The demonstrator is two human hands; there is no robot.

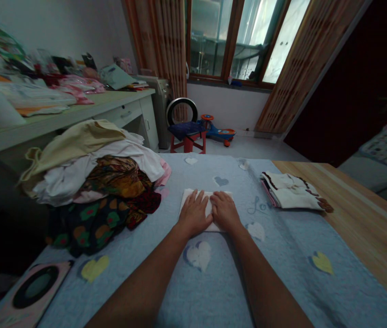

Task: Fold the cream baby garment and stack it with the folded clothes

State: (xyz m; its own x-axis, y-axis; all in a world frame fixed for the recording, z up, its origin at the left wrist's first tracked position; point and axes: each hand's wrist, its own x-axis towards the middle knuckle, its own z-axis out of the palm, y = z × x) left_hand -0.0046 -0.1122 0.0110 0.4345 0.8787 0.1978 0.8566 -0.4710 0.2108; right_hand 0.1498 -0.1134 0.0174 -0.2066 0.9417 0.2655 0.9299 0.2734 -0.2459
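A small folded white cloth (pixel 218 224), its exact kind not clear, lies flat on the blue heart-patterned cover (pixel 214 291). My left hand (pixel 195 213) rests palm down on its left half, fingers stretched out and a little spread. On the right half lies my right hand (pixel 224 210), also palm down, its fingers extended and slightly bent at the tips. The two thumbs nearly meet over the middle of the cloth. Both hands press on it without gripping. Much of the cloth is hidden beneath them.
A heap of rumpled clothes (pixel 111 182) sits at the left. To the right is a small stack of folded clothes (pixel 292 191), near bare wood (pixel 378 228). A pink case with a black ring (pixel 36 287) lies front left. Beyond stand a cluttered desk (pixel 118 107) and a red stool (pixel 188 143).
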